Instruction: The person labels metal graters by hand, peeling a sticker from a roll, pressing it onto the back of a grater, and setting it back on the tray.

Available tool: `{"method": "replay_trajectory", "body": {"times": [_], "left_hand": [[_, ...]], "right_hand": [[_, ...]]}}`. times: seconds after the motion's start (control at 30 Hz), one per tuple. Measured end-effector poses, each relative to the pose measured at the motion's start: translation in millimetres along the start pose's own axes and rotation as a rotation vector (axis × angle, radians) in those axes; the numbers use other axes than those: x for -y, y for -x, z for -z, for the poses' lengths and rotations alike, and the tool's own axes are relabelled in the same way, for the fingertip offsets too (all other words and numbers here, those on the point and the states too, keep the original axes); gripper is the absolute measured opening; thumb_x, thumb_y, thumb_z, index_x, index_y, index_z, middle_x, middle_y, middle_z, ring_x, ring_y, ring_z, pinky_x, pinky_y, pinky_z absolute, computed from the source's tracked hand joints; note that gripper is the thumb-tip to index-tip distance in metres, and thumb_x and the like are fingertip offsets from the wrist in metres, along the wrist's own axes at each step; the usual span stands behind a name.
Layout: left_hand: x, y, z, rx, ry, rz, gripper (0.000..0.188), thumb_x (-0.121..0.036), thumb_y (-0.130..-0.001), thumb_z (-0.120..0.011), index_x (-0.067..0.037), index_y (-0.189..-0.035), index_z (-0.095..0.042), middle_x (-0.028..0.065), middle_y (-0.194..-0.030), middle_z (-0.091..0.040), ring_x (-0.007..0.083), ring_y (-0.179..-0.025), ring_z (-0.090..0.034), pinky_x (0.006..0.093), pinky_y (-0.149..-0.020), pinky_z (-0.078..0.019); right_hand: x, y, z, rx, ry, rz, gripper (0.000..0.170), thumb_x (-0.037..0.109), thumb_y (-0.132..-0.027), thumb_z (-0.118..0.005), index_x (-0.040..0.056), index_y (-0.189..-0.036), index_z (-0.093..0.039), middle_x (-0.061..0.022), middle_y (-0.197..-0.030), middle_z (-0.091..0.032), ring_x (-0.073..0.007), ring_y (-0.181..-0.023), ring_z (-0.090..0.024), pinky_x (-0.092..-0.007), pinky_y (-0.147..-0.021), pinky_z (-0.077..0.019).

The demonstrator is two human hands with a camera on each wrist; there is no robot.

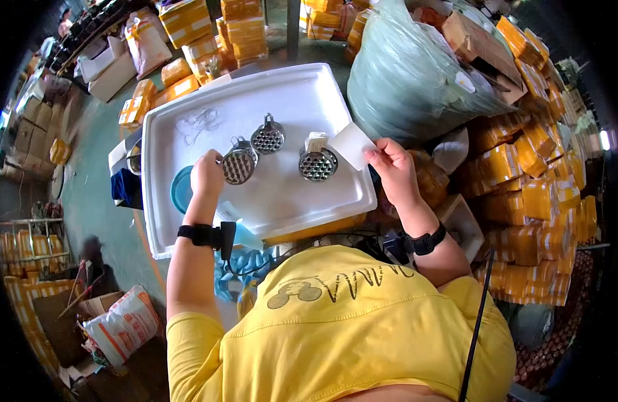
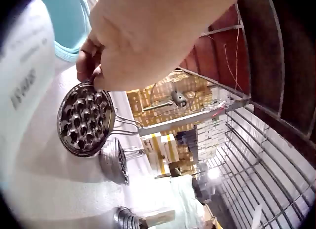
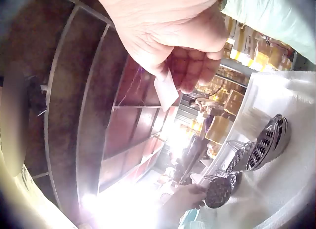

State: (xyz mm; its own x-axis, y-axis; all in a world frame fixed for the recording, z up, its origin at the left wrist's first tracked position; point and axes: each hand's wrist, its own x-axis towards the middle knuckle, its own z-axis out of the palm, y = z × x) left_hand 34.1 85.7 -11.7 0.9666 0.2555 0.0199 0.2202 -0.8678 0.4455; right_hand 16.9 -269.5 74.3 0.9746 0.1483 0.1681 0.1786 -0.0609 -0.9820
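My left hand (image 1: 208, 177) pinches the rim of a round metal piece with a face full of holes and wire loops (image 1: 238, 166). In the left wrist view this dark, dimpled disc (image 2: 84, 120) hangs below the fingertips. My right hand (image 1: 395, 171) holds a small white card (image 1: 352, 146) between thumb and fingers, over the right edge of a white foam tray (image 1: 255, 75). A second similar metal piece (image 1: 268, 137) lies just behind the first. On the tray's right side sits a stack of such pieces (image 1: 318, 164), with a pale strip (image 1: 316, 139) against it.
A light blue round container (image 1: 181, 189) stands at the tray's left, and thin clear string (image 1: 200, 122) lies near its back corner. A large pale green plastic bag (image 1: 416, 74) bulges close on the right. Yellow-taped cartons (image 1: 510, 181) are piled behind it.
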Motion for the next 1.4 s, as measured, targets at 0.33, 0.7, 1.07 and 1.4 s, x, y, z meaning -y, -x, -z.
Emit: {"method": "replay_trajectory", "body": {"times": [0.33, 0.7, 1.07, 1.4], "left_hand": [[4.2, 14.0, 1.3, -0.057, 0.69, 0.155, 0.017, -0.01, -0.078, -0.048, 0.0, -0.09, -0.054, 0.0116, -0.071, -0.058, 0.0236, -0.071, -0.058, 0.0339, -0.064, -0.0473], [-81.0, 85.7, -8.1, 0.57, 1.616, 0.535, 0.021, -0.011, -0.086, -0.052, 0.002, -0.102, -0.049, 0.0101, -0.088, -0.058, 0.0174, -0.073, -0.061, 0.0297, -0.063, -0.0527], [-86.7, 101.9, 15.5, 0.786, 1.748, 0.515, 0.018, -0.002, -0.084, -0.049, 0.002, -0.101, -0.047, 0.0116, -0.089, -0.059, 0.0187, -0.076, -0.062, 0.0316, -0.07, -0.0536], [-89.8, 105.6, 19.1, 0.899, 1.721, 0.384, 0.037, 0.002, -0.079, -0.054, 0.001, -0.114, -0.043, 0.0084, -0.089, -0.059, 0.0171, -0.075, -0.062, 0.0296, -0.067, -0.0531]], "right_hand": [[-0.5, -10.9, -13.4, 0.083, -0.1, -0.027, 0.011, 0.012, -0.083, -0.059, 0.0034, -0.089, -0.059, 0.0011, -0.077, -0.061, -0.0047, -0.068, -0.053, -0.0196, -0.064, -0.0442], [-10.1, -5.0, -72.8, 0.538, 0.099, -0.235, 0.012, 0.006, -0.084, -0.055, -0.0006, -0.094, -0.057, -0.0009, -0.08, -0.059, -0.0062, -0.073, -0.054, -0.0211, -0.068, -0.0451], [12.3, -23.2, -54.8, 0.505, 0.135, -0.208, 0.02, 0.004, -0.084, -0.052, -0.0025, -0.103, -0.055, -0.0023, -0.089, -0.059, -0.0056, -0.078, -0.054, -0.0213, -0.069, -0.0456], [19.6, -15.5, -61.6, 0.565, 0.016, -0.217, 0.022, 0.0, -0.083, -0.052, -0.0026, -0.104, -0.054, -0.003, -0.092, -0.058, -0.0062, -0.08, -0.054, -0.021, -0.072, -0.0457]]}}
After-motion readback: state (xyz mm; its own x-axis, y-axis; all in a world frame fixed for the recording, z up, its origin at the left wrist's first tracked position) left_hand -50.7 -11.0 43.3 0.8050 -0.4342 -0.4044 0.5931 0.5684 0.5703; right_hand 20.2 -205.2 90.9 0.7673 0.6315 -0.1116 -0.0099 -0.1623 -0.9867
